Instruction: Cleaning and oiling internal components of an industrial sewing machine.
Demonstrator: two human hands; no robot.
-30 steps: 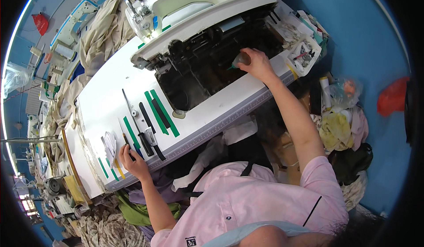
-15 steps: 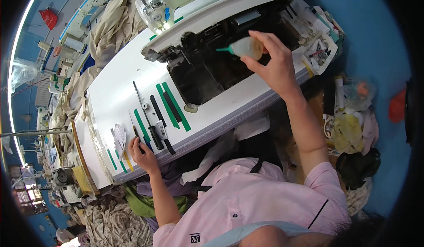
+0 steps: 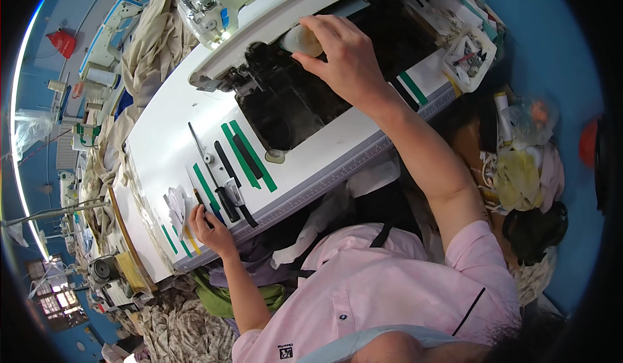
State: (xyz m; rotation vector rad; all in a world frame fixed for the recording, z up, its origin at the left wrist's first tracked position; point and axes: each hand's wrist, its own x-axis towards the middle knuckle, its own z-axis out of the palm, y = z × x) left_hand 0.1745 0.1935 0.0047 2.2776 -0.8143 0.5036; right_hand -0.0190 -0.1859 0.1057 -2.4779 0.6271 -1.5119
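Observation:
My right hand (image 3: 347,54) grips a translucent squeeze oil bottle (image 3: 302,41) by its base. The bottle lies tilted over the exposed underside of a sewing machine (image 3: 259,20) tipped back above a dark opening (image 3: 292,106) in the white table; its nozzle is mostly hidden. At the table's front edge my left hand (image 3: 214,234) is closed, its fingers round something small and dark that I cannot make out. Beside it lie a long screwdriver (image 3: 226,202), a thin pointed tool with a tan handle (image 3: 197,196) and white folded paper (image 3: 175,206).
Green and black strips (image 3: 241,155) lie on the table (image 3: 156,136) left of the opening. A white tray of small parts (image 3: 468,58) stands at the right end. Piled beige cloth (image 3: 152,45) lies beyond the left side, and bags and rags (image 3: 522,175) hang at the right.
My right hand has moved left and away from me, bringing the bottle from above the opening to the machine's underside. My left hand stays near the table edge.

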